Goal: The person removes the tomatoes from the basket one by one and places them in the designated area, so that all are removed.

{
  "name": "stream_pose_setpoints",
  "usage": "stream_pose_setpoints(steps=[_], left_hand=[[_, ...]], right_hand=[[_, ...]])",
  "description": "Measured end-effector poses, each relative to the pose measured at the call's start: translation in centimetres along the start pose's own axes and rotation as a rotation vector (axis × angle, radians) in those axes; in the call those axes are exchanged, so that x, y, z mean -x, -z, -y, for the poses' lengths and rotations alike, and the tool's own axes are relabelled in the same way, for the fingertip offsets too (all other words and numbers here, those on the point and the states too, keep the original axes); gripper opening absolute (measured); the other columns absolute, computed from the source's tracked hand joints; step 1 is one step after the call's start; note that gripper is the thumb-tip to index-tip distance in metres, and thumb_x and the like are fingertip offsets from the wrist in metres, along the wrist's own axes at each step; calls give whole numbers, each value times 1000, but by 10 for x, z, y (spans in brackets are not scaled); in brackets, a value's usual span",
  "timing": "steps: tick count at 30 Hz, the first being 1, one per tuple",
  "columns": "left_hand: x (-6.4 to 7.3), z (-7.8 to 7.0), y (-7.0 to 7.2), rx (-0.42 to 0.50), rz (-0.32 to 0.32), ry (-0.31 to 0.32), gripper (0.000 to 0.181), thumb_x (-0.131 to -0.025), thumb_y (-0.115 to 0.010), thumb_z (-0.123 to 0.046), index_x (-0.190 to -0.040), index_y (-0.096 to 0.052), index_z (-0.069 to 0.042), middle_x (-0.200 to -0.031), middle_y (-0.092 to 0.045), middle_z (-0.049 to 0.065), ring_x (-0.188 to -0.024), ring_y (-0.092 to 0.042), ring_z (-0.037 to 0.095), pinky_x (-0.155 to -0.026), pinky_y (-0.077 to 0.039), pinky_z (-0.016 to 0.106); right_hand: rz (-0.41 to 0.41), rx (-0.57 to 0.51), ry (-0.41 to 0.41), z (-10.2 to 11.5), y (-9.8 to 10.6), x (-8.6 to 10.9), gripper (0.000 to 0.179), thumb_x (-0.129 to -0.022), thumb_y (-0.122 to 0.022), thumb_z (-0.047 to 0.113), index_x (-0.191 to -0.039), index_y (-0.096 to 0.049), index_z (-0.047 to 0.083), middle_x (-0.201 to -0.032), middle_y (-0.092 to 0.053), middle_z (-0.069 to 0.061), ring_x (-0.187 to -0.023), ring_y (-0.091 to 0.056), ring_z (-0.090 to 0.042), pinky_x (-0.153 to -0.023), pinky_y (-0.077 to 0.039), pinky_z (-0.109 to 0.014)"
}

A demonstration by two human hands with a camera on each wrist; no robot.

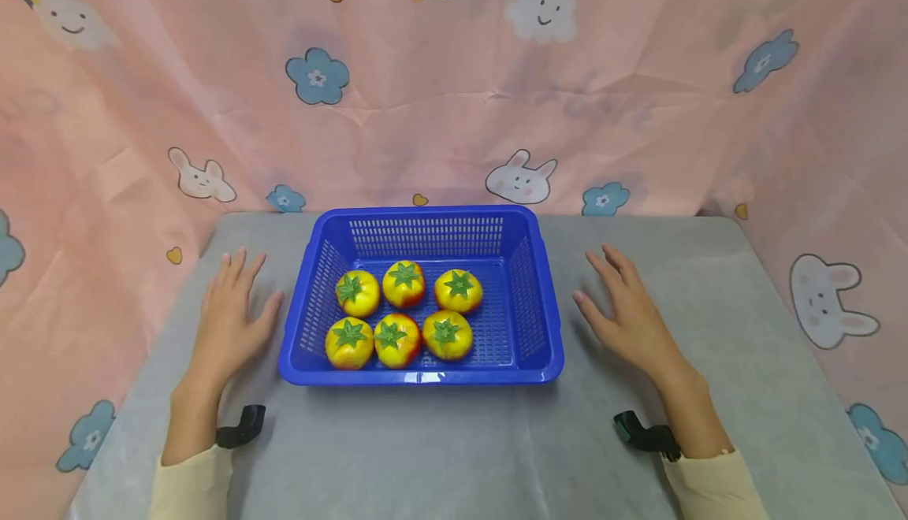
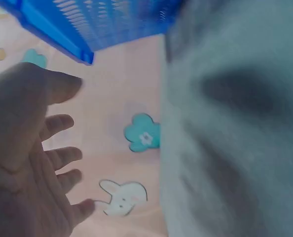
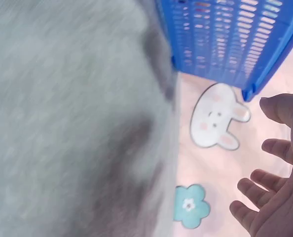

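A blue plastic basket (image 1: 532, 299) with slotted walls stands on the grey table. Several yellow-and-red toy tomatoes (image 1: 403, 284) with green leaf tops sit inside, in two rows toward its left and middle. My left hand (image 1: 230, 327) is just left of the basket, fingers spread, holding nothing. On the other side my right hand (image 1: 631, 319) is likewise spread and bare, a short way from the basket wall. Both wrist views show relaxed fingers beside the basket's side wall (image 2: 57, 24), with a gap between; the right wrist view has the opposite wall (image 3: 220, 39).
Grey cloth covers the table (image 1: 426, 449). A pink printed curtain (image 1: 440, 142) hangs behind it and along both sides. Black wrist mounts (image 1: 244, 425) project inward from both forearms, low over the table.
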State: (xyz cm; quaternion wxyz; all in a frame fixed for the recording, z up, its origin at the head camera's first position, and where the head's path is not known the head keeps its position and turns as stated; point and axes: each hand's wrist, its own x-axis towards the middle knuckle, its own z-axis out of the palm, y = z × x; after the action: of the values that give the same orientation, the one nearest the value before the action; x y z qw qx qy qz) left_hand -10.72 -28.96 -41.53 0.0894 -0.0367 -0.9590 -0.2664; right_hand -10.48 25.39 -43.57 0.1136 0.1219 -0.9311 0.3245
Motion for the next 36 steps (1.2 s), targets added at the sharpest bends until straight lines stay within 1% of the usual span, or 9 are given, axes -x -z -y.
stream_pose_setpoints(steps=[6,10,16,18,21,24,30,32,36], left_hand=[[0,-10,4,283,78,38,62,-114,-42,-36,-167,-27,-7,-171,-29,29,-157,-27,55,-122,-23,78],[1,-15,3,406,191,49,67,-114,-45,-35,-168,-20,-4,-172,-26,29,-157,-28,54,-123,-26,75],[1,-17,3,550,321,132,74,-112,-49,-37,-170,-13,-6,-173,-24,27,-157,-29,52,-122,-32,70],[2,-17,2,617,359,149,73,-113,-48,-36,-170,-13,-8,-173,-25,25,-155,-38,43,-122,-44,54],[2,-18,-3,726,403,162,70,-114,-46,-34,-170,-12,-10,-172,-26,26,-140,-54,18,-108,-54,25],[1,-18,-9,795,423,178,70,-114,-46,-34,-171,-11,-12,-171,-26,28,-126,-57,0,-97,-52,11],[-5,-12,-15,785,405,184,71,-112,-50,-35,-170,-16,-13,-173,-25,22,-142,-48,16,-96,-53,11],[-6,-8,-16,795,394,175,69,-112,-51,-33,-169,-19,-11,-170,-31,20,-139,-53,13,-95,-56,13],[-6,-1,-22,886,395,147,64,-112,-51,-26,-166,-24,-5,-151,-54,0,-117,-67,2,-90,-62,22]], right_hand=[[27,-33,-3,12,7,-4,68,-102,-70,22,-162,-40,9,-170,-31,-24,-155,-33,-50,-114,-35,-79],[54,-38,20,22,13,-9,68,-103,-69,22,-163,-40,10,-169,-34,-21,-155,-34,-48,-116,-34,-78],[106,-50,33,41,20,-21,67,-104,-69,25,-162,-41,9,-169,-37,-19,-155,-36,-45,-117,-35,-77],[127,-51,44,47,22,-26,66,-104,-68,25,-161,-41,8,-169,-37,-19,-155,-36,-45,-118,-35,-76],[162,-45,56,55,26,-31,65,-104,-68,25,-161,-42,7,-169,-36,-19,-155,-37,-44,-119,-35,-75],[208,-15,62,62,30,-37,67,-104,-67,30,-162,-41,9,-170,-35,-18,-155,-37,-45,-118,-36,-75],[287,-36,74,78,32,-47,65,-105,-66,34,-162,-42,12,-171,-34,-16,-154,-40,-41,-118,-44,-66],[302,-63,79,82,32,-50,63,-105,-66,33,-160,-44,11,-170,-34,-16,-154,-41,-39,-118,-46,-62],[337,-86,68,87,33,-54,63,-105,-65,34,-160,-45,12,-171,-33,-15,-154,-41,-39,-118,-47,-60]])
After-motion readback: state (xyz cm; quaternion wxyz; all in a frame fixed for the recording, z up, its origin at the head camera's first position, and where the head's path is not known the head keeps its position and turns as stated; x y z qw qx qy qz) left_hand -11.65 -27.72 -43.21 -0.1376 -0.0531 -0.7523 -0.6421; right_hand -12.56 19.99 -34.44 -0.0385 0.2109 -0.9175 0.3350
